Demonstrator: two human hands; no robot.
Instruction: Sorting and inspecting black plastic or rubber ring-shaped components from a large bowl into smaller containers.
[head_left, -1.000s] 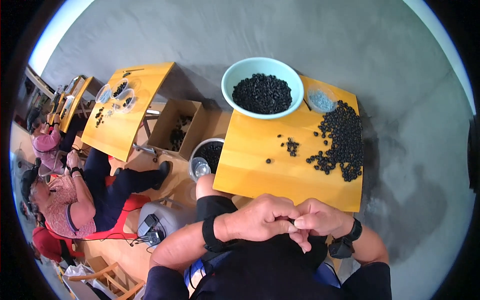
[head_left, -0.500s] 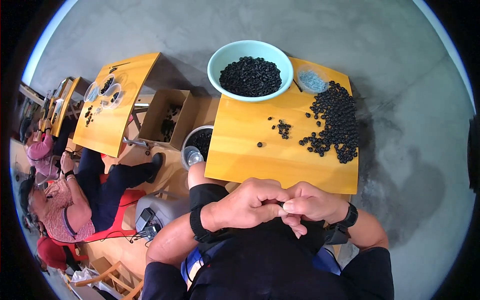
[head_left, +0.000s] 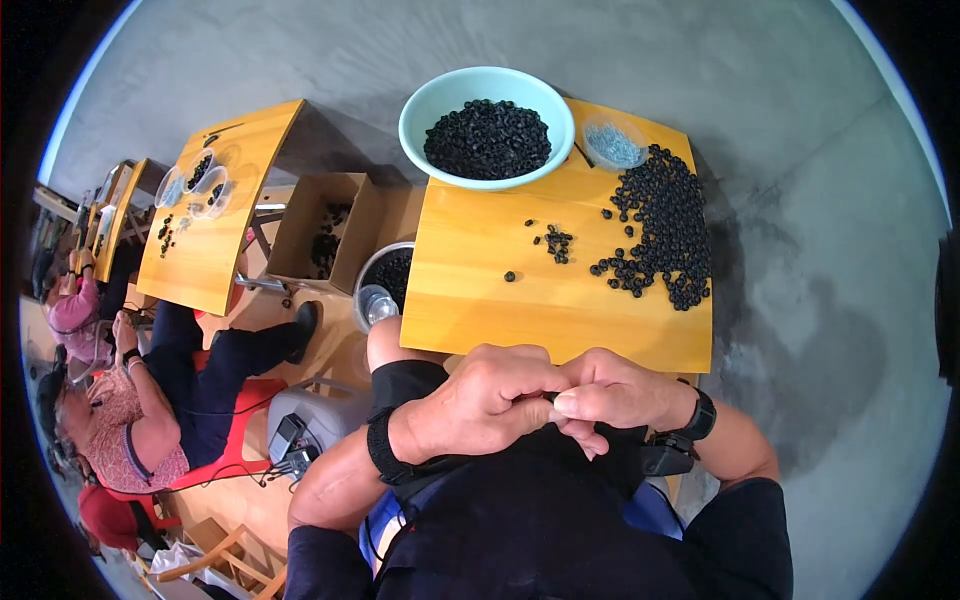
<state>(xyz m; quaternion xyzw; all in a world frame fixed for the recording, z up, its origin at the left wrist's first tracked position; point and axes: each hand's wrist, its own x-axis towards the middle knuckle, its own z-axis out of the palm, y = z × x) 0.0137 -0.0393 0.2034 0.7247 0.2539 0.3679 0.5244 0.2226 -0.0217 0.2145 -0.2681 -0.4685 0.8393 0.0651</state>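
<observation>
My left hand (head_left: 485,402) and my right hand (head_left: 622,392) meet above my lap, just off the near edge of the yellow wooden table (head_left: 465,310). Between their pinched fingertips shows a bit of a small black part (head_left: 551,396); the fingers cover most of it. Both hands are closed on it. Beyond them on the tabletop lies a little cluster of small black pieces (head_left: 557,245), with one round black piece (head_left: 510,276) apart from it. A broad spread of round black pieces (head_left: 668,220) covers the table's right side.
A pale turquoise basin (head_left: 487,184) of black pieces stands at the far left of the table. Beside it is a clear tub (head_left: 614,146) of small bluish pieces. Left are a metal bowl (head_left: 361,290), a cardboard box (head_left: 295,238) and a person (head_left: 150,410) seated at another table (head_left: 220,230).
The view has shifted slightly, so the table and basin appear a little higher and further left. My hands stay together, pinching the same small black part.
</observation>
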